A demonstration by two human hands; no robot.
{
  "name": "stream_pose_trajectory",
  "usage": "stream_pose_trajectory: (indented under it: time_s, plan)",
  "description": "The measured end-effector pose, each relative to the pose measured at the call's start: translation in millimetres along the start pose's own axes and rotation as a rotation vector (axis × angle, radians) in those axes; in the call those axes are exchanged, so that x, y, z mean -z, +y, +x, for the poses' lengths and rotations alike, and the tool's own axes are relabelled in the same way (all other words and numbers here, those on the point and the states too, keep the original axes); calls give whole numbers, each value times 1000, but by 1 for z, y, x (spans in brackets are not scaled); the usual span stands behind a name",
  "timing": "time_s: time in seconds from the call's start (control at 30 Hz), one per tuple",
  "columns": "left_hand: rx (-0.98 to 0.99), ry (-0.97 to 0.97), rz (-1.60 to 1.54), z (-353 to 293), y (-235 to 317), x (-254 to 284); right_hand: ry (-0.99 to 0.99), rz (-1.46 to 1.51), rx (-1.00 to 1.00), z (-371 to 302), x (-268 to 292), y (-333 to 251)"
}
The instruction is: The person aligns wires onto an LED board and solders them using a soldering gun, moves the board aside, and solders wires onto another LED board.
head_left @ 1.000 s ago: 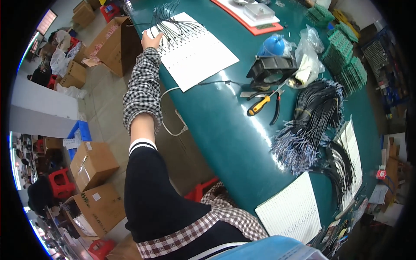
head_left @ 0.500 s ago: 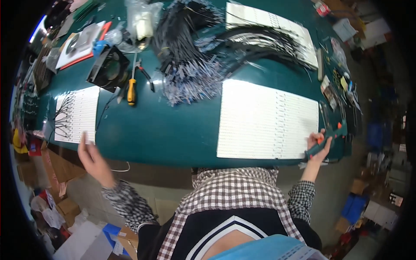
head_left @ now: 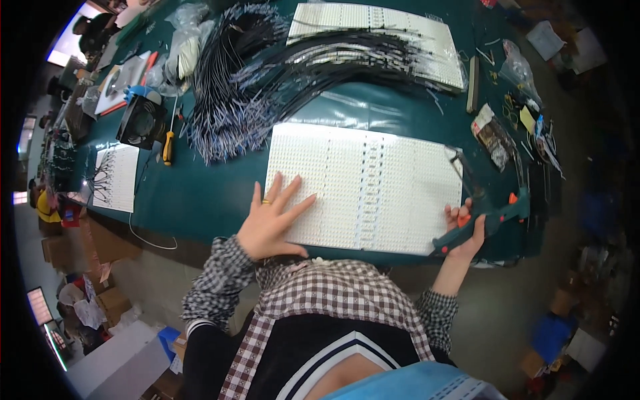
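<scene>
In front of me lies a white panel (head_left: 413, 180) with rows of small dots and a dark-marked column down its middle. My left hand (head_left: 269, 223), wearing a ring, is spread with its fingers over the panel's left part. At the panel's right edge, my right hand (head_left: 468, 245) is wrapped round a dark green glue gun (head_left: 499, 221) with orange parts. The fingers partly hide its handle. Further left, a smaller stack of white strips (head_left: 123, 180) carries thin black wires along its left side.
A large bundle of black cables (head_left: 227, 87) spreads across the back, partly over another white panel (head_left: 320, 17). At left are a black fan (head_left: 141, 123) and a yellow-handled screwdriver (head_left: 168, 148). A plastic-wrapped packet (head_left: 492, 137) and loose tools lie at right.
My left hand has moved right, from beside the strip stack onto the large panel. The glue gun stays in my right hand. The whole view has shifted.
</scene>
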State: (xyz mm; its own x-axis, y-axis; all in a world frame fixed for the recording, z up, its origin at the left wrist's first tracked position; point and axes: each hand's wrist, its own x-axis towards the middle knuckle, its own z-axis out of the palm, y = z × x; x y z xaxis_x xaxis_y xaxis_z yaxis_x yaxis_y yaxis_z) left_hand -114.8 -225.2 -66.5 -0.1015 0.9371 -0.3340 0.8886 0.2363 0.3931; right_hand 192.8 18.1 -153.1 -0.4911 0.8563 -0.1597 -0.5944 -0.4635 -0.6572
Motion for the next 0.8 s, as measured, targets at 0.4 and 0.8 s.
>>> stream_pose_trajectory:
  time_s: [0.4,0.8]
  plan:
    - [-95,513,204,334,-93,134,-11,39,25,-1,1,3]
    - [-203,349,9,338,-111,139,39,69,33,4,-3,2]
